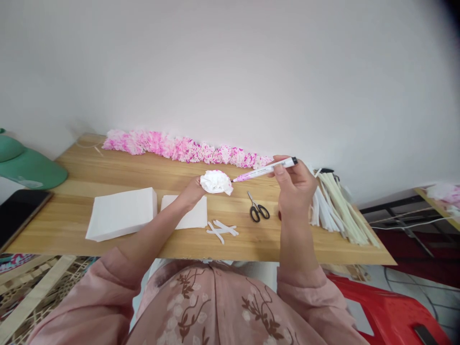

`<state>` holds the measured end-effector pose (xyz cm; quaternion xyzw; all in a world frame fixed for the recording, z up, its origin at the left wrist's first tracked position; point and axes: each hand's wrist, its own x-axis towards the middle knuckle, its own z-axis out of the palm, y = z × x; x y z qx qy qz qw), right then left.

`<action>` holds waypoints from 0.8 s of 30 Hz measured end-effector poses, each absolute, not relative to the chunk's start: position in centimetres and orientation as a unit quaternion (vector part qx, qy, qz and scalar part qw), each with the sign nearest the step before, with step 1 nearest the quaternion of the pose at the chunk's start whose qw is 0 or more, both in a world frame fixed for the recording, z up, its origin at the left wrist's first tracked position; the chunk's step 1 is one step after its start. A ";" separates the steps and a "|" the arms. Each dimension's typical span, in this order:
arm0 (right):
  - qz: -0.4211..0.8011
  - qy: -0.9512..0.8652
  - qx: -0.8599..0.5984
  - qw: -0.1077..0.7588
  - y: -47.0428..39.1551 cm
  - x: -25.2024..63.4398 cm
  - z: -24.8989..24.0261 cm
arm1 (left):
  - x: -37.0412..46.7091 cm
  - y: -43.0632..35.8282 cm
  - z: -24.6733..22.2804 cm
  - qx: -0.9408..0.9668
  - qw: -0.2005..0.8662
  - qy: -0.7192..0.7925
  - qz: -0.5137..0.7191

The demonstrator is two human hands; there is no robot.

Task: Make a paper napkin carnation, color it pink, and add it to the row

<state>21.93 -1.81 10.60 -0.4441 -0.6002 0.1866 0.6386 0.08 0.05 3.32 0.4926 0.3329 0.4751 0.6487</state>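
Note:
A white ruffled paper flower (215,182) is held up above the table by my left hand (196,190), whose fingers are mostly hidden behind it. In my right hand (294,187) is a marker pen (266,169) with a white barrel and pink-stained front, gripped between thumb and fingers. Its tip is at the flower's right edge, where a small pink mark shows. Beneath my hands lie a thin stack of white tissue paper (192,213), a few short white strips (223,229) and black-handled scissors (258,208).
Pink-and-white paper flowers (187,149) form a long row along the wall. A thick white paper stack (122,213) is at left, beyond it a phone (21,213) and a green cap (28,165). Bundles of pale strips (338,208) lie at right. The wooden table (230,251) ends near my body.

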 end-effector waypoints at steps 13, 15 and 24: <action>0.195 -0.609 -0.447 0.625 -1.5 21.6 10.6 | 0.1 0.3 2.7 0.480 0.660 0.339 0.469; 0.198 -0.610 -0.448 0.623 -1.5 21.6 10.6 | 0.1 0.4 2.4 0.469 0.661 0.348 0.471; 0.176 -0.599 -0.452 0.637 -1.6 21.9 10.7 | 0.0 0.2 2.8 0.506 0.652 0.330 0.458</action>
